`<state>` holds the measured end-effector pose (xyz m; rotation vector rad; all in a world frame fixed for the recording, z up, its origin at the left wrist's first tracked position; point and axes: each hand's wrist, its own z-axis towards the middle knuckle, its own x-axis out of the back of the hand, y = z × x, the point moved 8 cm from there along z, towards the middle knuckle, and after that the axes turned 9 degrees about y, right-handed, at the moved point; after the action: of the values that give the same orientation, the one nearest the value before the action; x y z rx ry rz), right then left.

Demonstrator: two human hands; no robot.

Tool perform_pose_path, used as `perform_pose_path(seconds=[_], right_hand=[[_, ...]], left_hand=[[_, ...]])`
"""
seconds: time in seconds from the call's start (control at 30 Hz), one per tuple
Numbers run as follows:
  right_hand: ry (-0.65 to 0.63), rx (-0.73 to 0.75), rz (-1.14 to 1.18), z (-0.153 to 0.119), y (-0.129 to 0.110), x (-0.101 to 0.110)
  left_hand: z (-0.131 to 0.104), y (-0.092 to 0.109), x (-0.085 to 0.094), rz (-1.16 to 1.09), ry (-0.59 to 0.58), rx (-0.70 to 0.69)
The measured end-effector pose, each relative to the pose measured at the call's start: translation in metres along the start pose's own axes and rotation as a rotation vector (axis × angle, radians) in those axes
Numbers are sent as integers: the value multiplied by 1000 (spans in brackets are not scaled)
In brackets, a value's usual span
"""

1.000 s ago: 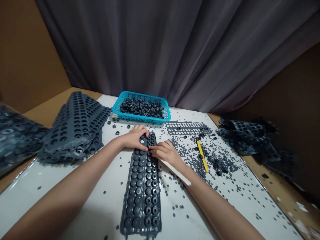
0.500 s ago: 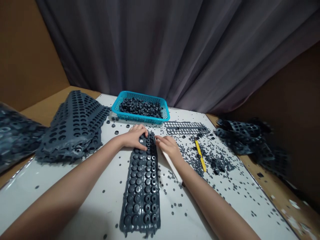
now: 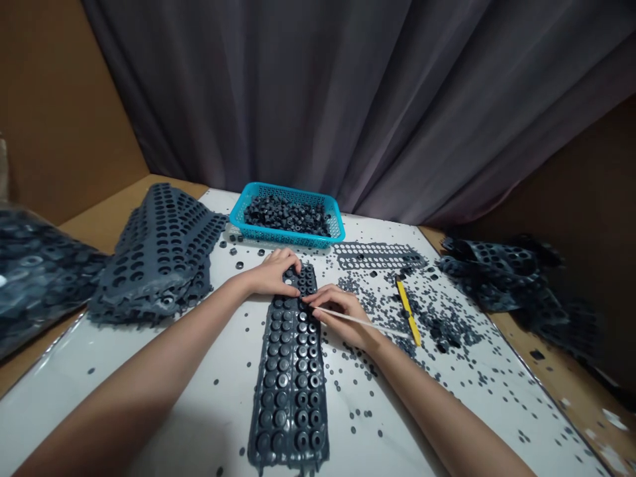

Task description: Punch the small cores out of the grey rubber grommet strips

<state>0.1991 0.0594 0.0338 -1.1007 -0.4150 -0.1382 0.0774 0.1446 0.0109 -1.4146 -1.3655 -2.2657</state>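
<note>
A long dark-grey moulded rubber sheet [image 3: 291, 371] with rows of round raised pieces lies lengthwise in front of me. My left hand [image 3: 275, 273] holds its far end, thumb on the face and fingers curled at the upper left; one white hole shows beside them. In my right hand [image 3: 342, 315] a thin white stick [image 3: 365, 321] is pinched, its rear pointing right. Those fingertips are at the sheet's right half, near my left thumb. Whatever lies directly under the pinch is hidden.
Behind is a blue basket [image 3: 237, 213] of small dark pieces. Stacked perforated sheets [image 3: 154, 258] and a plastic bag [image 3: 40, 278] stand left. A flat punched sheet [image 3: 377, 255], a yellow cutter [image 3: 408, 311], scattered discs and scrap sheets [image 3: 501, 278] lie right.
My right hand has come nearer along the sheet, and the white stick has swung to a flatter angle. The left hand keeps its hold; the whole view has shifted slightly.
</note>
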Motion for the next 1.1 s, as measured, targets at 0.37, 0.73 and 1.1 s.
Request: perform_pose_path(seconds=[0.37, 0.73, 1.1], right_hand=[[-66, 224, -146, -4, -10, -4], [-174, 467, -427, -9, -17, -13], [-68, 197, -81, -3, -10, -1]], left_hand=[[-3, 3, -3, 22, -10, -33], [-3, 6, -2, 44, -6, -50], [-3, 3, -5, 47, -24, -63]])
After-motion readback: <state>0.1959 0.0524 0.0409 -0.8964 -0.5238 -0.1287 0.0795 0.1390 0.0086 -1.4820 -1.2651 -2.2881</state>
